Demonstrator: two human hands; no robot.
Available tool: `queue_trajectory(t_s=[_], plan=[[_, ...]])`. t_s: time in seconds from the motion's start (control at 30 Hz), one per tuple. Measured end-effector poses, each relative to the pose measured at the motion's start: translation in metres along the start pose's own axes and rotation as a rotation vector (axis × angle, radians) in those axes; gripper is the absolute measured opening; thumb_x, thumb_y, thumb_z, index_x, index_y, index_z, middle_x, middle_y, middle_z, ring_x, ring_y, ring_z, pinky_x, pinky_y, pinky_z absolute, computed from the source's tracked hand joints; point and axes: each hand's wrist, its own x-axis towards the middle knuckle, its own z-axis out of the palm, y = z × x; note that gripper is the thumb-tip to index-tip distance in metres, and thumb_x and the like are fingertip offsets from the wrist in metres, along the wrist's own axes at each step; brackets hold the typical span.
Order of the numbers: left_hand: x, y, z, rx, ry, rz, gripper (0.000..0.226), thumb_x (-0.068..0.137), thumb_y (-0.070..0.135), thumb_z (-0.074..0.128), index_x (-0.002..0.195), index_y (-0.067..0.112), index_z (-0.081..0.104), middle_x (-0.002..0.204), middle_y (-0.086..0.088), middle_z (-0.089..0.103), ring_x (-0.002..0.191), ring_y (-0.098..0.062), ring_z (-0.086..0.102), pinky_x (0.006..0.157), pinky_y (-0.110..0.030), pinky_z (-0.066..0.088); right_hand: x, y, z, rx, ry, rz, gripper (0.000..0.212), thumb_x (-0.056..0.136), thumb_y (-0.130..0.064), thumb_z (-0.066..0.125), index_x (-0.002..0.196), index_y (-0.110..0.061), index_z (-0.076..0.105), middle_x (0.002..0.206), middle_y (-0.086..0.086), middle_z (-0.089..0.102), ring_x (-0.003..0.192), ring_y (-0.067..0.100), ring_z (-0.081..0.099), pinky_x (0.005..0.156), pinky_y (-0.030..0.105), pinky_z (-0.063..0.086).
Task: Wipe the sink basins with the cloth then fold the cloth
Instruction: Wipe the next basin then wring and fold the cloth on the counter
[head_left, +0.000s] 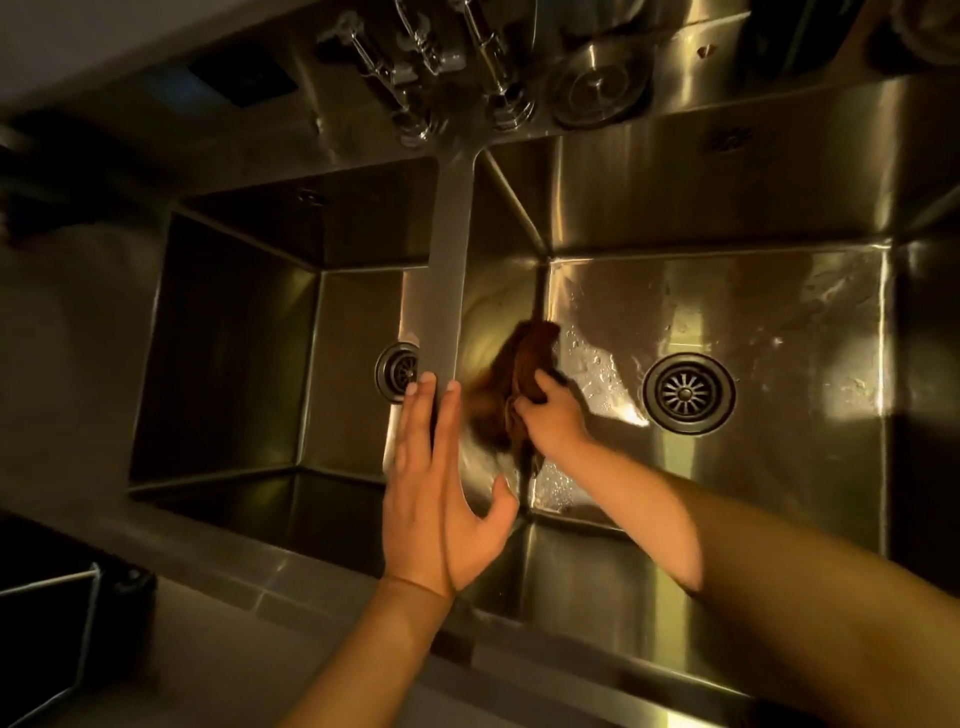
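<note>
The left hand hovers flat and empty while the right hand clutches the bunched cloth, likely soft, light, damp, best gripped mid-wad.

- Chrome tap fittings are standing in a row on the ledge behind the basins, catching the light.
- A round metal lid is lying just to the right of the taps.
- A dark rectangular object is sitting on the counter at upper left, too dim to identify.
- A dark container is showing at the lower left corner.
</note>
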Motion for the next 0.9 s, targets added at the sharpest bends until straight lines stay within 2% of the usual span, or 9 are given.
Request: queue_trajectory(t_s=[0.1, 0.2, 0.33, 0.43, 0.47, 0.57, 0.6, 0.7, 0.9], plan=[[0.0, 0.001, -0.001, 0.001, -0.004, -0.009, 0.103, 0.08, 0.043, 0.064, 0.167, 0.025, 0.013, 0.176, 0.005, 0.001, 0.162, -0.016, 0.001, 0.114, -0.058, 0.045, -0.056, 0.034, 0.005, 0.046, -0.093, 0.08, 0.052, 0.091, -0.01, 0.073, 0.141, -0.016, 0.06, 0.131, 0.007, 0.066, 0.122, 0.025, 0.062, 0.108, 0.034, 0.047], [-0.001, 0.002, -0.002, -0.026, -0.006, -0.019, 0.097, 0.085, 0.045, 0.058, 0.168, 0.026, 0.011, 0.176, 0.006, -0.001, 0.162, -0.017, 0.001, 0.114, -0.058, 0.045, -0.098, 0.043, 0.007, 0.067, -0.17, 0.105, 0.037, 0.088, -0.023, 0.078, 0.123, -0.025, 0.071, 0.111, 0.006, 0.075, 0.104, 0.027, 0.071, 0.095, 0.04, 0.057], [-0.002, 0.002, -0.003, -0.058, 0.004, -0.009, 0.088, 0.091, 0.044, 0.052, 0.168, 0.026, 0.012, 0.176, 0.004, 0.002, 0.162, -0.018, 0.003, 0.119, -0.058, 0.039, -0.101, 0.011, 0.011, 0.201, -0.113, 0.034, 0.054, 0.09, -0.009, 0.073, 0.138, -0.029, 0.06, 0.124, 0.002, 0.071, 0.114, 0.016, 0.068, 0.105, 0.037, 0.053], [-0.002, 0.001, -0.003, -0.107, 0.005, -0.007, 0.088, 0.091, 0.043, 0.053, 0.168, 0.027, 0.012, 0.176, 0.006, 0.002, 0.162, -0.017, 0.003, 0.12, -0.057, 0.037, -0.083, -0.029, 0.007, 0.207, -0.074, -0.154, 0.052, 0.087, -0.009, 0.075, 0.13, -0.037, 0.065, 0.11, -0.026, 0.073, 0.104, -0.007, 0.067, 0.091, 0.013, 0.053], [-0.002, 0.001, -0.004, -0.108, 0.003, -0.008, 0.089, 0.09, 0.043, 0.053, 0.168, 0.027, 0.012, 0.176, 0.007, 0.001, 0.162, -0.017, 0.003, 0.119, -0.057, 0.038, -0.071, -0.043, 0.006, 0.224, -0.06, -0.208, 0.049, 0.089, -0.01, 0.073, 0.13, -0.034, 0.066, 0.112, -0.027, 0.072, 0.106, -0.008, 0.066, 0.089, 0.011, 0.052], [-0.001, 0.0, -0.003, -0.097, 0.005, -0.003, 0.092, 0.088, 0.043, 0.056, 0.167, 0.025, 0.013, 0.176, 0.006, 0.002, 0.162, -0.018, 0.003, 0.12, -0.055, 0.038, -0.02, -0.084, 0.0, 0.265, -0.012, -0.202, 0.057, 0.095, -0.013, 0.066, 0.149, -0.025, 0.05, 0.139, -0.006, 0.061, 0.122, 0.007, 0.059, 0.088, 0.008, 0.051], [-0.001, 0.0, -0.003, -0.098, 0.011, 0.002, 0.093, 0.087, 0.043, 0.057, 0.167, 0.025, 0.014, 0.176, 0.005, 0.003, 0.162, -0.018, 0.004, 0.12, -0.055, 0.038, -0.002, -0.094, -0.004, 0.265, 0.003, -0.179, 0.06, 0.097, -0.012, 0.064, 0.152, -0.024, 0.045, 0.145, -0.002, 0.057, 0.126, 0.012, 0.057, 0.091, 0.011, 0.052], [-0.001, -0.002, -0.002, -0.084, 0.018, 0.005, 0.093, 0.087, 0.043, 0.058, 0.167, 0.026, 0.014, 0.176, 0.006, 0.003, 0.162, -0.018, 0.004, 0.119, -0.055, 0.04, 0.041, -0.099, -0.014, 0.211, 0.001, -0.121, 0.063, 0.101, -0.013, 0.059, 0.157, -0.024, 0.035, 0.154, 0.006, 0.048, 0.136, 0.025, 0.052, 0.114, 0.038, 0.044], [-0.002, 0.0, -0.003, -0.075, 0.023, 0.006, 0.094, 0.085, 0.041, 0.059, 0.167, 0.025, 0.017, 0.175, 0.007, 0.003, 0.162, -0.016, 0.004, 0.118, -0.054, 0.042, 0.016, -0.023, 0.001, 0.054, 0.047, -0.001, 0.056, 0.093, -0.012, 0.067, 0.147, -0.02, 0.054, 0.143, 0.003, 0.059, 0.127, 0.022, 0.059, 0.113, 0.037, 0.044]])
